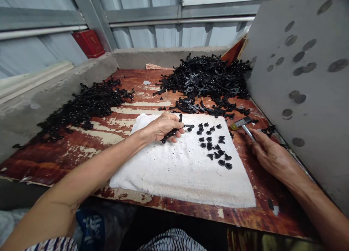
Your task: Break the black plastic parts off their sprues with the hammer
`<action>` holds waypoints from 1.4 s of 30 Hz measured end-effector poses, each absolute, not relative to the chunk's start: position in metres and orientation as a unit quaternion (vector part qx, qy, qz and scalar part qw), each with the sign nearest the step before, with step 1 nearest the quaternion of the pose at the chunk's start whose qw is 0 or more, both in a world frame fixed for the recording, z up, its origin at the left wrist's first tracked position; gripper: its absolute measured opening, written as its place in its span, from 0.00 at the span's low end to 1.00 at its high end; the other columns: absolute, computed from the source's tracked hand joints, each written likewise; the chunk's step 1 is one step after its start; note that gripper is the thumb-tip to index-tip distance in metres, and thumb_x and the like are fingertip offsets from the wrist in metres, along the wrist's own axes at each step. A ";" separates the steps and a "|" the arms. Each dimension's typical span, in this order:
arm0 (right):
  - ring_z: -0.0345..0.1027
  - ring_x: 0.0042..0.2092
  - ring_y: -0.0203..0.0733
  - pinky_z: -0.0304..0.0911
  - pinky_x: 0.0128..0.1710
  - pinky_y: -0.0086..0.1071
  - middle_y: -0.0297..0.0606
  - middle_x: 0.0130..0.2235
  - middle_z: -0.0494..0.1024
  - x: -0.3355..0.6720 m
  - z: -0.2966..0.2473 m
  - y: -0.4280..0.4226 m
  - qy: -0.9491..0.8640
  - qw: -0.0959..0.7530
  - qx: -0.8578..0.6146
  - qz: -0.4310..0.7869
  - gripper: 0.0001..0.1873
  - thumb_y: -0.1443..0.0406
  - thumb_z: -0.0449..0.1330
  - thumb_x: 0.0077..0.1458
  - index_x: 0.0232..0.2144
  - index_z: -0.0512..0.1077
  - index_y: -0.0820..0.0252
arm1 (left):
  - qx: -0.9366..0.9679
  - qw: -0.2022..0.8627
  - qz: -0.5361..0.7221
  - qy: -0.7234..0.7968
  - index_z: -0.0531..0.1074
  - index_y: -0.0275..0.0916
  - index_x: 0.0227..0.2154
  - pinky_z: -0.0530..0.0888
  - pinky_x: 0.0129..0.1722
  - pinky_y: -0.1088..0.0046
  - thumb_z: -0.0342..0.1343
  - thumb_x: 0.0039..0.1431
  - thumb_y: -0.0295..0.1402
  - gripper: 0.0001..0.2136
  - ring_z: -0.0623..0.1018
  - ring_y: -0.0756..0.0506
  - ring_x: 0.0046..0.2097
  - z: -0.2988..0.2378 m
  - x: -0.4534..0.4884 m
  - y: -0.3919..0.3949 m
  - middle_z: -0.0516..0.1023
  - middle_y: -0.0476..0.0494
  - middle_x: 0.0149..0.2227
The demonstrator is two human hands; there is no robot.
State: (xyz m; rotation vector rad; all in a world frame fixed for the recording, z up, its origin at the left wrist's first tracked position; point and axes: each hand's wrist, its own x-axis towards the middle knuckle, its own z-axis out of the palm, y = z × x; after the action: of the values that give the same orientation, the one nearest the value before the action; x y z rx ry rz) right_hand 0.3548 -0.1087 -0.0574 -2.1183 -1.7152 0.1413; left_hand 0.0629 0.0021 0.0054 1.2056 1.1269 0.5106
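Observation:
My left hand [165,128] is closed around a black jointed plastic part [171,134], held just over a white cloth [163,174]. Its arms stick out past the fingers, one pointing up and one to the right. Over at the cloth's right side, my right hand [268,149] grips a small hammer [247,129] by its metal handle. The hammer's head has a yellowish end and lies near the cloth's right edge. Several small black round-headed pieces [209,139] are scattered on the cloth between both hands.
Behind the cloth rises a large heap of black jointed parts [204,76]; another heap [84,102] lies at left. The worn red-brown board [131,84] is bordered by a concrete ledge [89,71]. A grey panel [300,84] stands at right. A red box [88,43] sits at the back left.

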 end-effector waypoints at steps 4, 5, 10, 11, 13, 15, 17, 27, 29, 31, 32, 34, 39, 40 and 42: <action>0.75 0.43 0.58 0.69 0.41 0.44 0.55 0.45 0.80 0.354 -0.058 -0.108 -0.615 0.205 -0.760 0.041 0.29 0.61 0.44 0.57 0.58 0.64 0.67 | 0.487 0.674 0.229 0.506 0.68 0.33 0.21 0.70 0.16 0.77 0.54 0.55 0.20 0.09 0.70 0.53 0.18 0.005 0.065 0.004 0.73 0.45 0.21; 0.75 0.42 0.58 0.69 0.40 0.45 0.54 0.44 0.80 0.354 -0.058 -0.108 -0.615 0.205 -0.760 0.039 0.29 0.61 0.44 0.57 0.58 0.64 0.67 | 0.476 0.681 0.227 0.509 0.68 0.33 0.21 0.70 0.16 0.76 0.54 0.54 0.20 0.08 0.70 0.53 0.19 0.005 0.065 0.004 0.73 0.45 0.21; 0.76 0.41 0.57 0.69 0.40 0.44 0.53 0.43 0.80 0.356 -0.061 -0.109 -0.617 0.210 -0.758 0.039 0.28 0.61 0.44 0.58 0.58 0.64 0.65 | 0.425 0.736 0.195 0.490 0.70 0.33 0.26 0.73 0.20 0.72 0.57 0.49 0.18 0.05 0.71 0.52 0.20 0.007 0.064 0.005 0.73 0.48 0.21; 0.76 0.42 0.57 0.69 0.41 0.44 0.53 0.43 0.80 0.356 -0.061 -0.109 -0.618 0.211 -0.756 0.041 0.28 0.62 0.45 0.58 0.58 0.64 0.65 | 0.417 0.745 0.186 0.486 0.70 0.33 0.26 0.73 0.20 0.72 0.57 0.50 0.19 0.04 0.71 0.51 0.21 0.007 0.064 0.005 0.73 0.48 0.21; 0.75 0.43 0.56 0.69 0.42 0.43 0.52 0.44 0.80 0.356 -0.061 -0.110 -0.622 0.212 -0.753 0.046 0.27 0.63 0.45 0.58 0.58 0.63 0.65 | 0.407 0.754 0.180 0.482 0.70 0.32 0.26 0.73 0.20 0.72 0.56 0.54 0.23 0.03 0.71 0.52 0.21 0.007 0.064 0.005 0.73 0.47 0.21; 0.75 0.43 0.55 0.69 0.43 0.43 0.52 0.45 0.80 0.356 -0.060 -0.110 -0.623 0.214 -0.751 0.046 0.27 0.64 0.46 0.58 0.58 0.64 0.65 | 0.413 0.748 0.187 0.484 0.69 0.32 0.24 0.72 0.19 0.73 0.55 0.56 0.25 0.06 0.71 0.52 0.20 0.005 0.065 0.005 0.72 0.47 0.21; 0.75 0.43 0.56 0.69 0.42 0.44 0.52 0.45 0.80 0.354 -0.059 -0.110 -0.620 0.214 -0.754 0.041 0.27 0.64 0.46 0.57 0.57 0.65 0.65 | 0.425 0.736 0.200 0.488 0.69 0.32 0.23 0.72 0.18 0.74 0.55 0.57 0.24 0.08 0.70 0.53 0.19 0.004 0.065 0.004 0.72 0.47 0.21; 0.75 0.42 0.58 0.68 0.40 0.44 0.57 0.43 0.80 0.350 -0.050 -0.111 -0.604 0.194 -0.772 0.042 0.30 0.63 0.45 0.55 0.58 0.65 0.72 | 0.429 0.737 0.213 0.477 0.69 0.31 0.20 0.62 0.12 0.81 0.53 0.59 0.22 0.12 0.67 0.56 0.17 -0.002 0.067 0.007 0.70 0.47 0.19; 0.75 0.42 0.57 0.68 0.40 0.44 0.55 0.43 0.80 0.350 -0.050 -0.111 -0.604 0.192 -0.773 0.037 0.29 0.63 0.46 0.55 0.57 0.66 0.69 | 0.424 0.743 0.209 0.473 0.69 0.30 0.20 0.62 0.12 0.81 0.53 0.59 0.22 0.12 0.66 0.56 0.17 -0.003 0.066 0.007 0.70 0.47 0.19; 0.75 0.41 0.57 0.68 0.40 0.44 0.53 0.43 0.80 0.350 -0.051 -0.111 -0.604 0.191 -0.773 0.033 0.29 0.62 0.46 0.56 0.57 0.66 0.67 | 0.420 0.748 0.207 0.471 0.69 0.30 0.20 0.61 0.12 0.81 0.53 0.59 0.22 0.12 0.66 0.56 0.16 -0.003 0.066 0.007 0.70 0.47 0.19; 0.75 0.41 0.57 0.69 0.40 0.44 0.53 0.43 0.80 0.350 -0.051 -0.111 -0.605 0.191 -0.772 0.032 0.28 0.62 0.46 0.56 0.57 0.66 0.66 | 0.418 0.748 0.206 0.472 0.69 0.30 0.20 0.61 0.12 0.81 0.53 0.59 0.22 0.12 0.66 0.56 0.16 -0.004 0.066 0.007 0.70 0.47 0.19; 0.75 0.41 0.56 0.69 0.39 0.44 0.51 0.44 0.80 0.350 -0.052 -0.111 -0.608 0.192 -0.770 0.032 0.28 0.61 0.46 0.56 0.57 0.66 0.64 | 0.415 0.749 0.204 0.474 0.69 0.31 0.20 0.61 0.12 0.81 0.53 0.59 0.22 0.12 0.66 0.56 0.17 -0.004 0.066 0.007 0.70 0.46 0.19; 0.75 0.38 0.55 0.68 0.38 0.43 0.51 0.42 0.80 0.350 -0.053 -0.112 -0.605 0.189 -0.773 0.031 0.28 0.60 0.46 0.57 0.57 0.66 0.64 | 0.412 0.752 0.203 0.472 0.69 0.30 0.20 0.60 0.12 0.81 0.52 0.60 0.22 0.13 0.66 0.57 0.17 -0.005 0.066 0.007 0.69 0.47 0.18; 0.75 0.37 0.54 0.68 0.38 0.43 0.50 0.40 0.80 0.351 -0.053 -0.111 -0.604 0.187 -0.774 0.031 0.29 0.60 0.45 0.57 0.57 0.66 0.65 | 0.410 0.754 0.202 0.471 0.69 0.30 0.20 0.60 0.12 0.81 0.52 0.60 0.22 0.13 0.66 0.57 0.16 -0.005 0.066 0.007 0.69 0.47 0.18; 0.74 0.34 0.54 0.68 0.37 0.44 0.50 0.39 0.80 0.351 -0.053 -0.111 -0.603 0.185 -0.775 0.029 0.29 0.59 0.45 0.57 0.57 0.66 0.65 | 0.408 0.757 0.200 0.470 0.69 0.31 0.20 0.60 0.12 0.81 0.52 0.60 0.22 0.12 0.65 0.57 0.16 -0.006 0.066 0.008 0.69 0.47 0.18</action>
State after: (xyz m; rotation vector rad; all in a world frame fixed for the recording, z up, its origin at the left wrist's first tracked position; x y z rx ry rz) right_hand 0.3508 -0.1107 -0.0530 -2.1850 -1.6994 0.0816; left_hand 0.0660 0.0080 -0.0058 0.8898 1.0244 0.4360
